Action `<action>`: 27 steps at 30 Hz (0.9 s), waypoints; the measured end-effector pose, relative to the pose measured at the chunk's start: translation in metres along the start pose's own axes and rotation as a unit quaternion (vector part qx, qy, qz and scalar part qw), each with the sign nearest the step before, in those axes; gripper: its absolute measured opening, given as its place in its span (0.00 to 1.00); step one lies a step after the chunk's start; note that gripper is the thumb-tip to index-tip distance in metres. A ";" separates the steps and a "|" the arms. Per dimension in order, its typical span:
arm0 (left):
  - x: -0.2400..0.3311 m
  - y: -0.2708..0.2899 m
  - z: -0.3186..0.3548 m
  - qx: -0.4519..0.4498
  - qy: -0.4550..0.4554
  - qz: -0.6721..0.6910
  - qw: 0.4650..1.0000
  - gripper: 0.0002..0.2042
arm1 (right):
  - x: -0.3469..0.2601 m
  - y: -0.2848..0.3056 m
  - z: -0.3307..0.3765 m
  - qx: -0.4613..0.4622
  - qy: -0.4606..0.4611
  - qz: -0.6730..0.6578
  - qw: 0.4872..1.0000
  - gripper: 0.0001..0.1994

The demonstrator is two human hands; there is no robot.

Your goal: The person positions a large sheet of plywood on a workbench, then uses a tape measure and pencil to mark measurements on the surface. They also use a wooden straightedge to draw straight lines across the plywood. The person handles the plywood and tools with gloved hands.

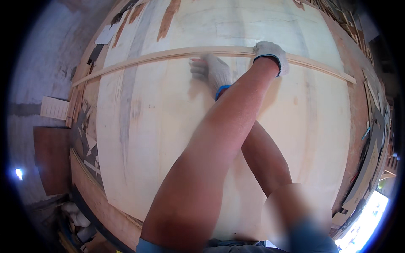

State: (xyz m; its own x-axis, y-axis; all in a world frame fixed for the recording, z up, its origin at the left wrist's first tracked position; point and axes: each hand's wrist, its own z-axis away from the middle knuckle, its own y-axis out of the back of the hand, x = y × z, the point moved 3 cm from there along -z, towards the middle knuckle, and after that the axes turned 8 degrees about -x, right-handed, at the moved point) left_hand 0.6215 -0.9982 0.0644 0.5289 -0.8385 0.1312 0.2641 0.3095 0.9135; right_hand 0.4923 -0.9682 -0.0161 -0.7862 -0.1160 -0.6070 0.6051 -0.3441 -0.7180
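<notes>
A long, thin wooden strip (168,55) is laid flat across the far part of a large pale plywood sheet (160,139), its long axis running from one side of the sheet to the other, with one end pointing past the sheet's left edge and the other toward its right edge. Because of the lens, the strip is seen as a shallow arc.

The forearms are crossed above the sheet. The left hand (272,55), in a white knit glove, is pressed down on the strip right of its middle, with the fingers curled over the strip's far edge. The right hand (211,69), also gloved, with a blue cuff, is laid just beside the strip on its near side, left of the other hand; its fingers are bent and touch the strip, but whether anything is pinched in them cannot be told.

Wood offcuts (84,126) are scattered beyond the sheet's left edge.
</notes>
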 end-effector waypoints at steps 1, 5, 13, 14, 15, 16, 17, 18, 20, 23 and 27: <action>-0.007 -0.005 0.000 -0.006 0.009 0.000 1.000 0.19 | 0.006 -0.013 -0.003 0.001 0.027 -0.014 1.000 0.13; -0.017 -0.011 -0.001 -0.036 0.018 0.003 0.999 0.19 | 0.018 -0.041 -0.016 0.023 0.021 -0.026 0.999 0.11; -0.020 -0.013 -0.005 0.006 0.011 -0.017 1.000 0.19 | 0.023 -0.037 -0.034 0.030 0.046 -0.052 0.997 0.07; -0.015 -0.011 -0.007 0.004 0.008 -0.023 1.000 0.19 | 0.012 -0.025 -0.028 0.036 0.051 -0.051 0.997 0.08; -0.014 -0.009 -0.009 0.002 0.005 -0.028 1.000 0.19 | 0.000 -0.013 -0.020 0.042 0.055 -0.050 0.996 0.08; -0.021 -0.011 -0.009 0.002 -0.007 -0.033 0.999 0.19 | -0.007 -0.007 -0.013 0.041 0.051 -0.052 0.997 0.08; -0.030 -0.011 -0.007 0.003 -0.018 -0.038 0.999 0.19 | 0.007 0.005 -0.026 -0.077 0.014 -0.160 0.984 0.08; -0.010 0.002 -0.004 0.009 -0.025 -0.049 0.998 0.20 | 0.010 0.045 -0.047 -0.183 0.005 -0.259 0.948 0.09; 0.001 0.003 -0.015 -0.019 -0.044 -0.035 0.998 0.24 | -0.004 0.095 -0.047 -0.186 0.016 -0.306 0.934 0.09; -0.014 0.011 -0.005 -0.042 -0.016 -0.023 0.999 0.27 | 0.000 0.110 -0.037 -0.084 0.038 -0.322 0.942 0.11; 0.002 0.024 -0.001 -0.083 -0.006 -0.057 0.995 0.26 | -0.042 0.137 -0.007 0.181 0.307 0.430 0.830 0.16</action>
State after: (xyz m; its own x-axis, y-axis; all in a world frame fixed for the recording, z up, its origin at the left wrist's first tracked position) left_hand 0.6296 -0.9919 0.0867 0.4785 -0.8774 0.0349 0.4521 0.2802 0.8468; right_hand 0.6091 -1.0034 -0.0911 0.1959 -0.0064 -0.9806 0.7441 -0.6504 0.1528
